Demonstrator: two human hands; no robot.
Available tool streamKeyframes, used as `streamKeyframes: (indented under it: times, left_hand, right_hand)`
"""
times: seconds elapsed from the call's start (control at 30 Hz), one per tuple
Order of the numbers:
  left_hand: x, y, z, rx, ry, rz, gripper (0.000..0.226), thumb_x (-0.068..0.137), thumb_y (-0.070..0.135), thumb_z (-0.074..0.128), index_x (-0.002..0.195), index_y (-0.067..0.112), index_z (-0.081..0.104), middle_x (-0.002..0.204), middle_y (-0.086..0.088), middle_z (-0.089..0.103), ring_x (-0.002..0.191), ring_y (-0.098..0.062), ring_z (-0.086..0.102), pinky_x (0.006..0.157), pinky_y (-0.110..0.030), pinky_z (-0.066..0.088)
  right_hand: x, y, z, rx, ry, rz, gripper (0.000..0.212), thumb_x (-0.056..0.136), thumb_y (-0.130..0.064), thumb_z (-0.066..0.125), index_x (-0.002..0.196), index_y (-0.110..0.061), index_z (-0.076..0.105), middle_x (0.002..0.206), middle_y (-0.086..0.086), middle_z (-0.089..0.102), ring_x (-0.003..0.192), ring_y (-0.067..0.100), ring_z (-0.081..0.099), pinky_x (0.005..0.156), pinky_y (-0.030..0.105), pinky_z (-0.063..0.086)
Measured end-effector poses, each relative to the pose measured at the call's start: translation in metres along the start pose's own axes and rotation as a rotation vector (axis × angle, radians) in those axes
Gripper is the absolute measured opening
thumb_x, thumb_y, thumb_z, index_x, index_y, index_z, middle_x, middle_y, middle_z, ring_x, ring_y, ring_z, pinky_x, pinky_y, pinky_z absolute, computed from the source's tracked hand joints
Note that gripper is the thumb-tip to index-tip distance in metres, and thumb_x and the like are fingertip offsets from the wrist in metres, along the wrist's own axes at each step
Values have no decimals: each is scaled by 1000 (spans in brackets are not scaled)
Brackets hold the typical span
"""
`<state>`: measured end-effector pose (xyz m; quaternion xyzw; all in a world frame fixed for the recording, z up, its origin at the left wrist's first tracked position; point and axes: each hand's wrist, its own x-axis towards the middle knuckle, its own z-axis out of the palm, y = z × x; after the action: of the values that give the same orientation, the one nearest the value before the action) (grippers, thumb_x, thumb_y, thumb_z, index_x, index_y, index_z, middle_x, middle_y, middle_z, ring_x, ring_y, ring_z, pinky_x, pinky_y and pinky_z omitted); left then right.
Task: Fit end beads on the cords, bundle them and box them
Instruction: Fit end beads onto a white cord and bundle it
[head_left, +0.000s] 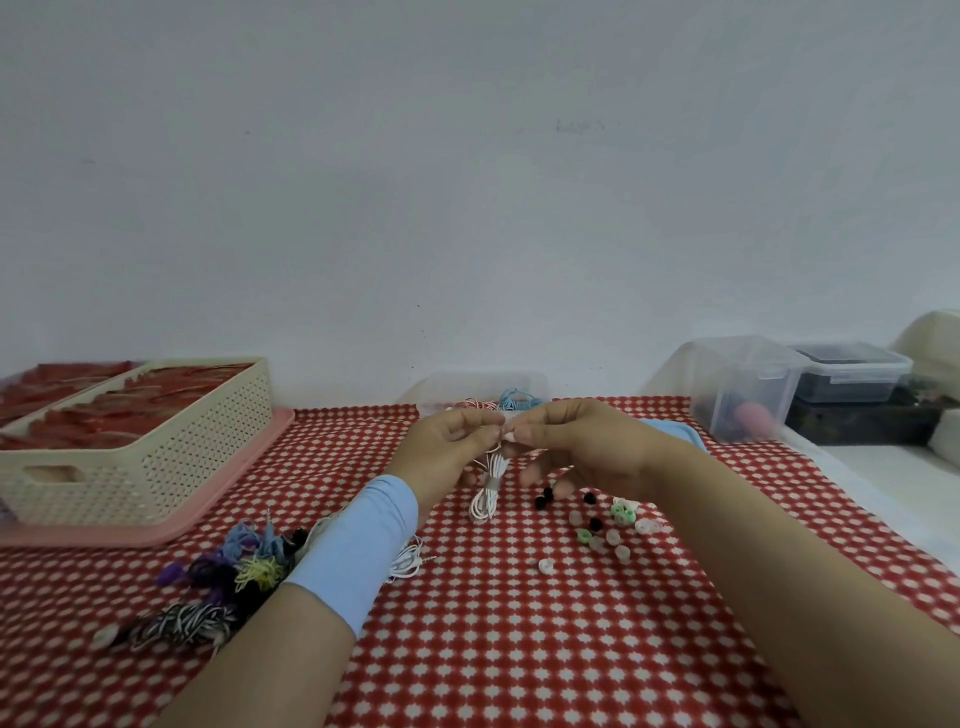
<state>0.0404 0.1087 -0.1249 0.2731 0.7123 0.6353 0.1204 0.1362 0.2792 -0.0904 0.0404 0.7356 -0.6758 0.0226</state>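
Pinching the white cord (491, 475) in the left hand (449, 449) and a white bead (511, 436) in the right hand (582, 441) above the checked cloth (493, 649), the person is risking dropping it among the loose beads (613, 535) if a grip slackens

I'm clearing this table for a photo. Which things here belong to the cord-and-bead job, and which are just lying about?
Job: white cord bundle, held by left hand; white bead, pinched by right hand; loose beads; coloured cord pile; clear tub of cords behind the hands; probably the beige basket, for boxing.
Lying about: clear box at right; dark-filled lidded box; blue cloth.
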Motion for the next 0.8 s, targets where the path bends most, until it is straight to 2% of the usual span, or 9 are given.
streamKeyframes:
  times: [0.07, 0.1, 0.2, 0.3, 0.47, 0.57, 0.8]
  left_hand:
    - [3, -2, -1, -23, -3, -7, 17, 94, 22, 65, 106, 22, 75, 103, 2, 76, 99, -19, 70, 83, -36, 56]
    - [3, -2, -1, -37, -5, -10, 18, 94, 25, 64, 108, 21, 75, 102, 1, 76, 96, -21, 70, 85, -38, 56]
    - [4, -1, -1, -82, 4, -27, 20, 94, 31, 63, 105, 21, 76, 92, 0, 75, 84, -20, 67, 81, -37, 53]
    - [3, -1, 0, -91, 17, -27, 17, 94, 31, 63, 101, 24, 76, 94, 5, 75, 92, -14, 68, 89, -35, 52]
    - [2, 0, 2, -50, 15, -1, 18, 95, 30, 62, 104, 23, 76, 99, 4, 76, 97, -15, 70, 95, -38, 53]
    - [2, 1, 3, -39, 26, 11, 18, 95, 30, 63, 103, 22, 77, 96, 4, 77, 92, -13, 70, 93, -38, 53]
    - [-1, 2, 3, -180, -58, -19, 24, 91, 24, 66, 112, 16, 74, 108, -3, 75, 106, -20, 69, 90, -37, 55]
  right_hand:
    - [1, -1, 2, 44, 32, -15, 15, 97, -15, 64, 106, -9, 75, 99, 8, 75, 70, 15, 69, 47, 22, 49]
    - [1, -1, 2, 57, 53, -29, 14, 97, -15, 64, 104, -9, 76, 96, 8, 75, 68, 15, 68, 46, 21, 47]
    - [3, -3, 3, 85, 117, -58, 12, 96, -11, 65, 99, -8, 77, 88, 8, 76, 62, 15, 64, 44, 21, 44]
    - [2, -3, 4, 77, 122, -67, 13, 95, -10, 67, 99, -9, 79, 90, 9, 76, 61, 16, 64, 44, 22, 45]
    - [1, -3, 5, 99, 94, -67, 14, 95, -11, 66, 98, -12, 80, 93, 10, 77, 62, 15, 64, 43, 21, 44]
    - [-1, -3, 5, 111, 83, -59, 15, 95, -12, 65, 101, -11, 79, 94, 10, 77, 62, 15, 64, 44, 21, 44]
    - [-1, -4, 3, 134, 119, -39, 15, 94, -9, 66, 104, -5, 77, 90, 11, 77, 66, 15, 66, 44, 21, 48]
